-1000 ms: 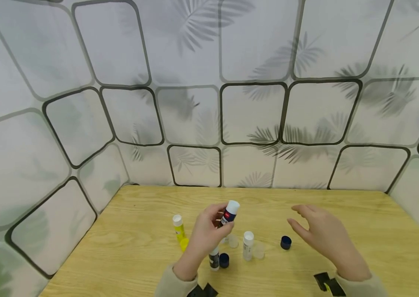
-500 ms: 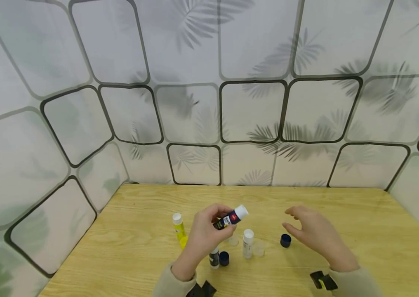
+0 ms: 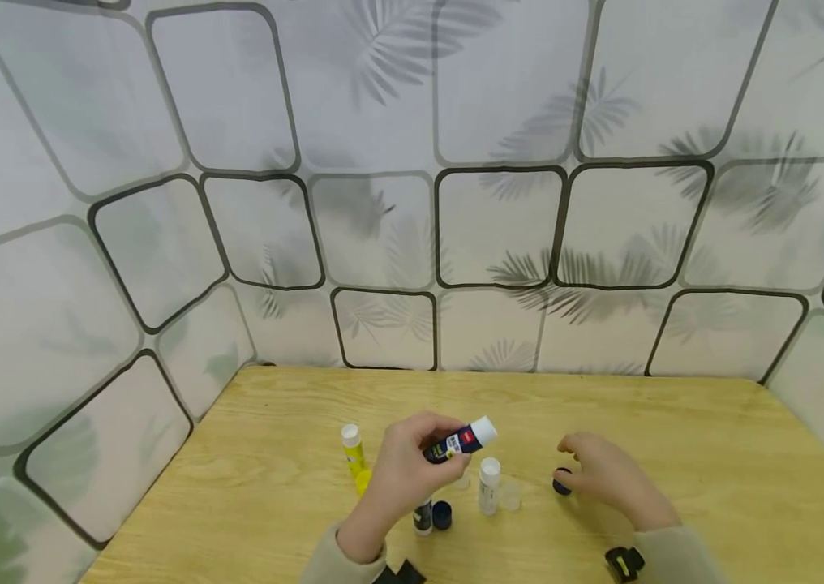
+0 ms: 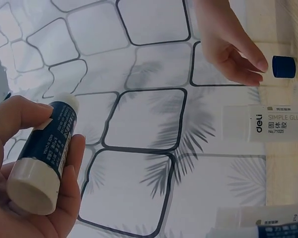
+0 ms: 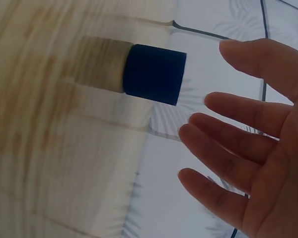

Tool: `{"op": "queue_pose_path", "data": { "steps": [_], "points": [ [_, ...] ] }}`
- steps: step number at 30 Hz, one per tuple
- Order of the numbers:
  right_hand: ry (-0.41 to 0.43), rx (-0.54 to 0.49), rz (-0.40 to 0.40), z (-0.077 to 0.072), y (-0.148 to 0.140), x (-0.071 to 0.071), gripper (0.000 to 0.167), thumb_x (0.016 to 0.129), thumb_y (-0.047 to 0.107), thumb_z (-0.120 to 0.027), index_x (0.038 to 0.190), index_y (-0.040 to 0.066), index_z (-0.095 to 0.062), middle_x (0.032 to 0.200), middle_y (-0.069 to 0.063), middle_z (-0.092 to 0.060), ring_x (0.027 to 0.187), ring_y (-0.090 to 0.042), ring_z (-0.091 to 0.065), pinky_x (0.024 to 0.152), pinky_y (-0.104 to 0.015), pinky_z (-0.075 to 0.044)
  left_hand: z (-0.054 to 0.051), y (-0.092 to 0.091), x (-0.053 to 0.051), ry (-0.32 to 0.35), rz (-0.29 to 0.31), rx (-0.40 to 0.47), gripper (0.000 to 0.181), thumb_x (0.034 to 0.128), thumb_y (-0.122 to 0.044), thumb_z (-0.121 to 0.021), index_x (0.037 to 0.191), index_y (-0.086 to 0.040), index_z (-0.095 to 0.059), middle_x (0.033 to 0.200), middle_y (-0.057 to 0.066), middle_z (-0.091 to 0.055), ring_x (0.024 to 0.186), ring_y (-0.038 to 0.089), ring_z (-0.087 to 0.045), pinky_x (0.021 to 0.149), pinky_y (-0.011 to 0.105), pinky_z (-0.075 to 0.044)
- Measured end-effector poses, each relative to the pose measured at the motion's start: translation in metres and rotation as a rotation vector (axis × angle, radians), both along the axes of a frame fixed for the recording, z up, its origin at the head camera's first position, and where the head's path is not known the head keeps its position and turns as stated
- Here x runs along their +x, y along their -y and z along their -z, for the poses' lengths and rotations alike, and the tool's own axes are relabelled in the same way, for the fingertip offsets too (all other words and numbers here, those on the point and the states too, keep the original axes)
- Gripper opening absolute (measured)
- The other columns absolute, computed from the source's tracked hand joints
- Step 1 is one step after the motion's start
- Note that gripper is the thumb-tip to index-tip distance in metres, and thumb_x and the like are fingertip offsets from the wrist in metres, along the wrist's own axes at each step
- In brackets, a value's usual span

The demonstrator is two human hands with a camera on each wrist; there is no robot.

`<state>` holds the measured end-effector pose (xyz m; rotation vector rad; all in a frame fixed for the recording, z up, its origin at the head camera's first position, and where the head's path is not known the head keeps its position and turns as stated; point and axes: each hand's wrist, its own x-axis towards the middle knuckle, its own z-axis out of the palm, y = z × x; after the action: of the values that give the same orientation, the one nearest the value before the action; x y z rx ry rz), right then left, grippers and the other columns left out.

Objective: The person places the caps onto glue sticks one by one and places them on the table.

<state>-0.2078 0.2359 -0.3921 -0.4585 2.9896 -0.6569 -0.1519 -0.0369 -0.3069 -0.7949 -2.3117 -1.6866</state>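
My left hand (image 3: 406, 466) grips a dark blue glue stick (image 3: 456, 444) above the table, tilted so its white end points up and to the right. In the left wrist view the fingers curl round the stick (image 4: 49, 144). My right hand (image 3: 612, 478) is at a dark blue cap (image 3: 562, 482) standing on the table. From the right wrist, the fingers of the hand (image 5: 248, 134) are spread beside the cap (image 5: 155, 74), with a gap between them and it.
A yellow glue stick (image 3: 353, 451) and yellow cap (image 3: 363, 482) stand left of my left hand. Nearer are a black-labelled stick (image 3: 422, 517) and another dark cap (image 3: 442, 515). Between the hands stand a clear glue stick (image 3: 488, 487) and a clear cap (image 3: 510, 495). A patterned wall (image 3: 492, 324) borders the table.
The glue stick in my left hand has tipped from nearly upright to slanting right. My right hand has moved left and lower, closer to the dark blue cap.
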Motion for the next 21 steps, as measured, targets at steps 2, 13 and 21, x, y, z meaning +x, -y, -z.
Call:
{"op": "queue_pose_path", "data": {
  "steps": [2, 13, 21],
  "points": [
    [0.019, 0.008, -0.004, 0.003, -0.001, 0.0, 0.037, 0.073, 0.023, -0.071, 0.099, -0.001, -0.06, 0.093, -0.01, -0.059, 0.079, -0.025, -0.057, 0.066, -0.038, -0.047, 0.006, 0.0, -0.003, 0.009, -0.001, 0.002, 0.023, 0.0705, 0.006, -0.066, 0.093, 0.004, -0.063, 0.085, 0.012, -0.062, 0.068, 0.009, -0.057, 0.06, 0.02, -0.049],
    [0.059, 0.015, -0.02, 0.01, 0.001, -0.003, 0.031, 0.07, 0.015, -0.074, 0.094, 0.0, -0.061, 0.087, -0.006, -0.06, 0.079, -0.025, -0.056, 0.068, -0.041, -0.046, 0.027, 0.003, -0.019, 0.014, -0.018, -0.021, 0.028, 0.0701, -0.001, -0.069, 0.097, -0.004, -0.063, 0.084, 0.005, -0.062, 0.066, 0.008, -0.056, 0.056, 0.021, -0.049],
    [0.039, 0.016, -0.059, 0.012, 0.0, -0.001, 0.021, 0.068, 0.008, -0.073, 0.083, 0.004, -0.059, 0.077, -0.002, -0.057, 0.069, -0.018, -0.053, 0.062, -0.038, -0.044, 0.025, 0.005, -0.018, 0.033, -0.007, -0.047, 0.028, 0.0704, 0.0, -0.068, 0.098, -0.005, -0.063, 0.084, 0.004, -0.062, 0.066, 0.008, -0.055, 0.057, 0.02, -0.048]
  ]
}}
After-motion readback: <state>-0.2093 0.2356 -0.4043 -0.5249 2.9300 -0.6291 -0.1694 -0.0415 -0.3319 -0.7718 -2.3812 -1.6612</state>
